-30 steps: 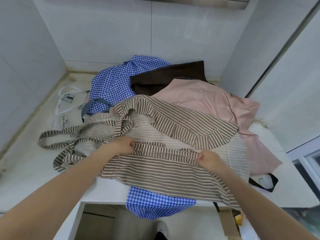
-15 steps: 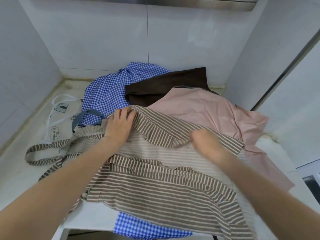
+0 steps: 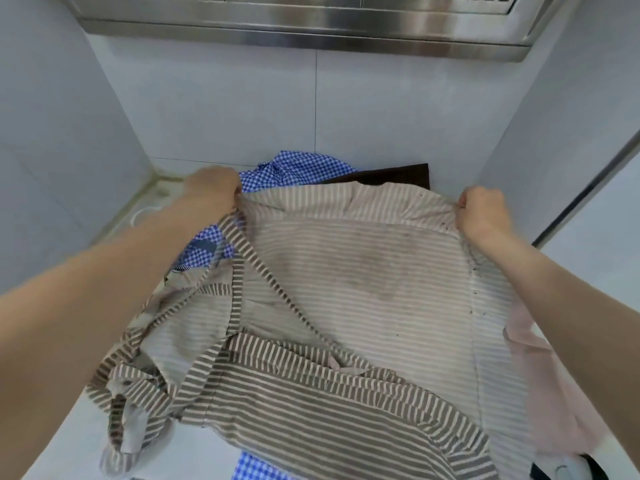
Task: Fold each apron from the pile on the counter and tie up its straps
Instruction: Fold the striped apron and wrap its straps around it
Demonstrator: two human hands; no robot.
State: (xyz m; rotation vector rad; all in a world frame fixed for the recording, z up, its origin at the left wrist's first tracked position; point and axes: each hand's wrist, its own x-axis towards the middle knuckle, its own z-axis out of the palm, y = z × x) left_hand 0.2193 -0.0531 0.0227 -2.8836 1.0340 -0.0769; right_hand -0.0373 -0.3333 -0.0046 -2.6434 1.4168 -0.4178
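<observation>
The white worktop (image 3: 69, 441) carries a pile of aprons; the brown-striped apron (image 3: 360, 292) is held stretched above it, left hand (image 3: 213, 188) and right hand (image 3: 483, 216) each clenched on a far corner, straps (image 3: 239, 292) dangling

The striped apron (image 3: 363, 289) hides most of the pile; both fingertips are tucked away.

Pretty sure it's a kitchen: brushed stainless steel range hood (image 3: 311, 32) overhead, pale grey tiled walls (image 3: 242, 109) boxing in a white counter (image 3: 79, 434) piled with fabric aprons (image 3: 346, 306).
</observation>
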